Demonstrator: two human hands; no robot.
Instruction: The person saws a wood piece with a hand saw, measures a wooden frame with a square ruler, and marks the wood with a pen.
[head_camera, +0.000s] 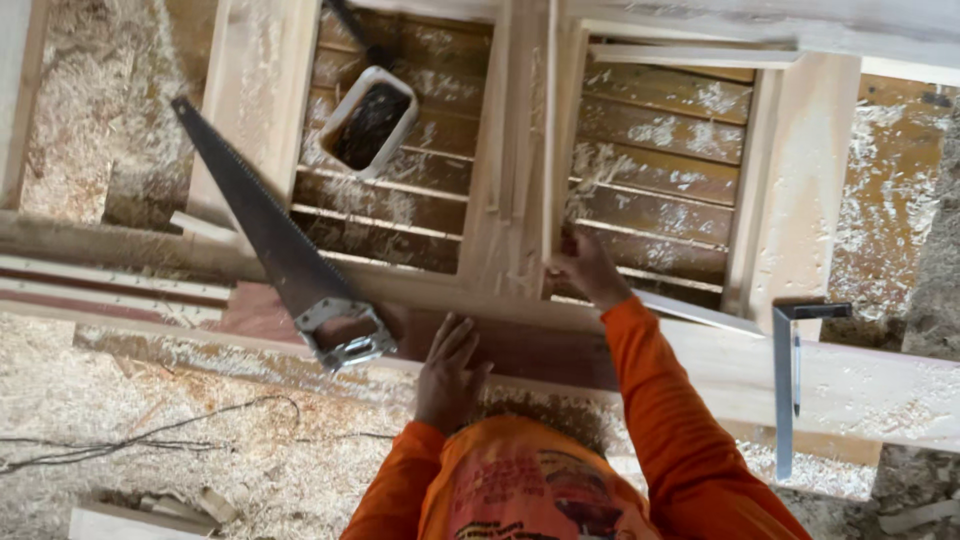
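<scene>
The right hand (585, 265) reaches forward toward twelve o'clock and pinches the near end of a thin pale wooden strip (549, 130), fingers closed around it. The strip runs straight away from the person, lying along the central upright of a louvred wooden frame (640, 150), between its left and right slatted panels. The left hand (450, 370) lies flat with fingers spread loosely on the reddish board (530, 345) at the bench edge, holding nothing.

The strip looks light and slender, likely to flex or snap if levered from one end; it would handle best gripped nearer its middle, or supported along its length, with dust making the surface a little slippery.

At about ten o'clock from the left hand, a handsaw (270, 235) lies diagonally, its metal handle close to the fingers but not touching. A white rectangular tub (368, 120) with dark contents rests on the left slats at eleven o'clock. A metal try square (790, 370) lies at three o'clock. Wood shavings (200, 440) cover the floor.

The far end of the strip is cut off by the frame top, the right fingertips are hidden behind it, and the tub's contents cannot be identified
</scene>
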